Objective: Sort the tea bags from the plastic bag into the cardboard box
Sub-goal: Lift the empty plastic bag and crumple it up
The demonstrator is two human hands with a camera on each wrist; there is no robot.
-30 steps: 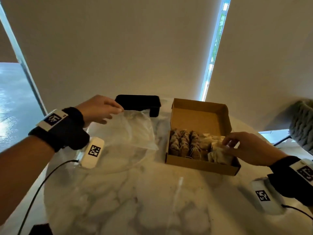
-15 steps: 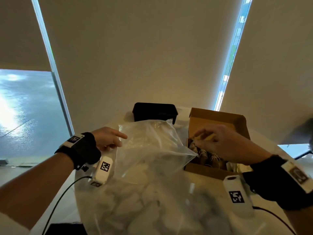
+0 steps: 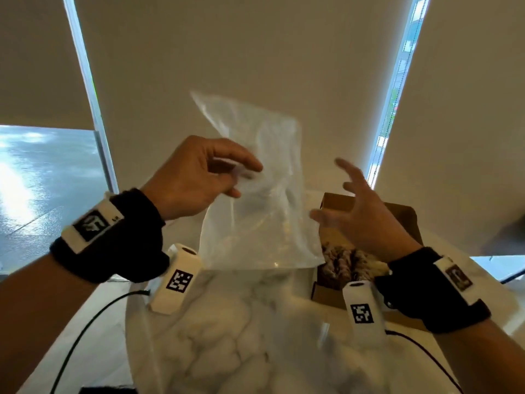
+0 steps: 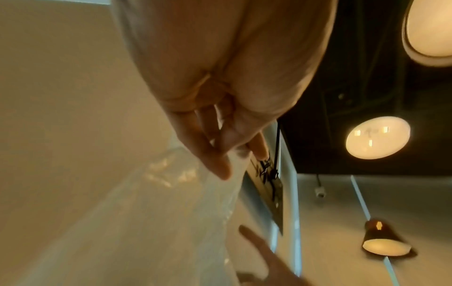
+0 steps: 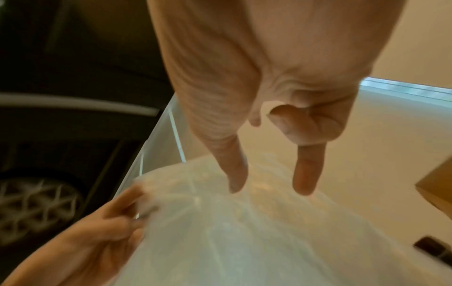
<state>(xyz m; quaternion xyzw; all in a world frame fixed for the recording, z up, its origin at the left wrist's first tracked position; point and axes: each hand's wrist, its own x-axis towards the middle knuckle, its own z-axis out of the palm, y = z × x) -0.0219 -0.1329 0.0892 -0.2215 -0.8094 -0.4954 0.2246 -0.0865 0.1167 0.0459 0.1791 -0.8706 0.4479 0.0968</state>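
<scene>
Item: clear crinkled plastic bag (image 3: 255, 200), apparently emptied; my left hand (image 3: 196, 177) is pinching it aloft, right hand (image 3: 358, 220) spreading fingers wide beside it. Brown tea bags (image 3: 349, 260) are sitting in the open brown cardboard box (image 3: 403, 220) (next: checking for stragglers).

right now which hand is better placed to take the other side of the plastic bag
Right. The right hand is open, holds nothing and hovers beside the plastic bag. The left hand already pinches the bag's edge, holding it above the table.

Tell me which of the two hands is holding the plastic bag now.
The left hand: its fingers pinch the plastic bag and hold it up. The right hand is spread open beside the bag, gripping nothing.
</scene>
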